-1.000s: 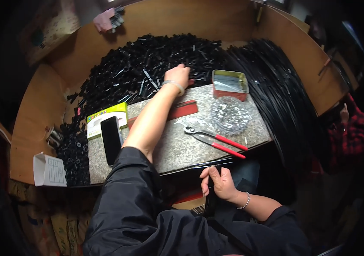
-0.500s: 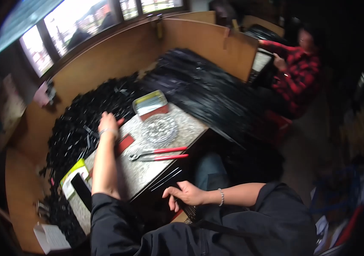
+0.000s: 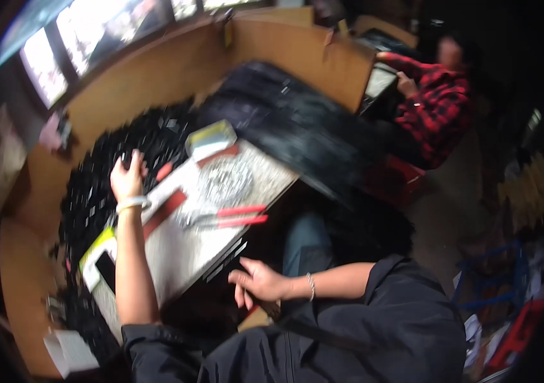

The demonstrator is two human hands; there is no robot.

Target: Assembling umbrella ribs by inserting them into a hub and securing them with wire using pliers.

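Note:
My left hand (image 3: 126, 177) is raised over a heap of short black strips (image 3: 96, 191) on the far left. Motion blurs its fingers, and whether a dark piece sits between them is unclear. Low over my lap, my right hand (image 3: 260, 281) has its thumb and fingers apart, with nothing visibly gripped. Pale glints (image 3: 226, 258) show between it and the table edge. On the speckled tabletop (image 3: 205, 246) lie red-handled pliers (image 3: 243, 215), with a clear round dish (image 3: 224, 180) of small shiny pieces behind them. A dark red flat piece (image 3: 165, 212) rests near my left wrist.
A yellow-rimmed rectangular container (image 3: 211, 140) stands behind the dish. Long black strips (image 3: 285, 121) are piled beyond it. A black phone (image 3: 105, 270) lies by a yellow-green packet (image 3: 98, 247). Wooden panels (image 3: 297, 54) enclose the back. A person in red-black checks (image 3: 438, 105) sits far right.
My left hand has lifted from the heap's edge and moved left, its wrist now bent upright. My right hand stays over my lap. The whole view has shifted slightly.

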